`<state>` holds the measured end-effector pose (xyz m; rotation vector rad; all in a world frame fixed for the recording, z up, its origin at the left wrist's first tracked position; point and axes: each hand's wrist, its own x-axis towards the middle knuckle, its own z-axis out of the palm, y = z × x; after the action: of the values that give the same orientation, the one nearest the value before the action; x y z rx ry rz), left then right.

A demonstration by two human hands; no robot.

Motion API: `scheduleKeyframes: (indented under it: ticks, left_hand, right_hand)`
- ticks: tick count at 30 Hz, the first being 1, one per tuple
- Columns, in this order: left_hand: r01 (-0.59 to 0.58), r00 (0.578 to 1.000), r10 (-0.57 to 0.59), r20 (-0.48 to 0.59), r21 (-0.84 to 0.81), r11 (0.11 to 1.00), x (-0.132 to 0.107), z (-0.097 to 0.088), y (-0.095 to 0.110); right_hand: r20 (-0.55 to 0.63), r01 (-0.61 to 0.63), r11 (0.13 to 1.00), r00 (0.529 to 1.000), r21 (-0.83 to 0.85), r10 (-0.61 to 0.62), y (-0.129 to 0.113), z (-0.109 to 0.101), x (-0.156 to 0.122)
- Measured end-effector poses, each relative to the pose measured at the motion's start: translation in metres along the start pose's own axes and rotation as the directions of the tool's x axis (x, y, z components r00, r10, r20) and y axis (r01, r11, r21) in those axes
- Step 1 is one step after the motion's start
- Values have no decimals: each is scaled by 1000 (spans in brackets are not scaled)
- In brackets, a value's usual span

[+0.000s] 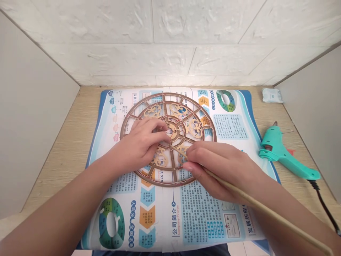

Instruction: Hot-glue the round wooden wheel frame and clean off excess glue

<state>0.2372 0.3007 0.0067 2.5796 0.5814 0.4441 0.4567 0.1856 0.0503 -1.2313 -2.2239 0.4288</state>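
While the left hand [141, 144] lies curled over the centre of a round laser-cut wooden wheel [167, 95], the right hand [221, 170] pinches a long bamboo stick [266, 209] between thumb and fingers. The stick runs up from the lower right corner of the view and narrows to a fine point that reaches in over the wheel, ending just beside the left fingertips [166, 137] near the hub. Whether the left hand is clenched on anything is hard to tell: its fingers bend down onto the wheel's central ring, and anything small beneath them is hidden. The right hand is closed on the stick, with its knuckles above the wheel's lower right quarter.

The wheel lies flat, its reddish-brown rim and spokes framing pale scrollwork panels, and both hands partly cover it. Beneath it, a printed company brochure sheet [207, 217] in blue, orange and green is spread on a light wooden tabletop [58, 153]. To the right of the sheet, well apart from the wheel, a turquoise hot glue gun [282, 153] lies on its side, with a black cord [323, 199] trailing toward the lower right. A small white packet [271, 95] sits farther back near the right wall panel [317, 106], and white brick-textured panelling [170, 46] stands behind the tabletop.
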Motion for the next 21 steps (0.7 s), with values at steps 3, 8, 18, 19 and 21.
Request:
scheduleKeyframes:
  ticks: [3, 8, 18, 19, 21]
  left_hand:
    - [-22, 1000, 22, -12, 0, 1000, 1, 0, 0]
    - [-33, 999, 33, -4, 1, 999, 0, 1, -1]
    - [-15, 1000, 15, -5, 12, 1000, 0, 1, 0]
    - [-12, 1000, 12, -2, 13, 1000, 0, 1, 0]
    - [-9, 1000, 9, 2, 17, 1000, 0, 1, -1]
  right_hand:
    - [13, 5, 1000, 1000, -21, -5, -1, 1, 0]
    - [-83, -88, 994, 992, 57, 93, 3, 2, -3]
    - [-45, -163, 976, 984, 147, 171, 4, -3, 0]
    - [-45, -183, 970, 980, 158, 192, 5, -4, 1]
    - [-53, -235, 950, 967, 206, 250, 7, -5, 2]
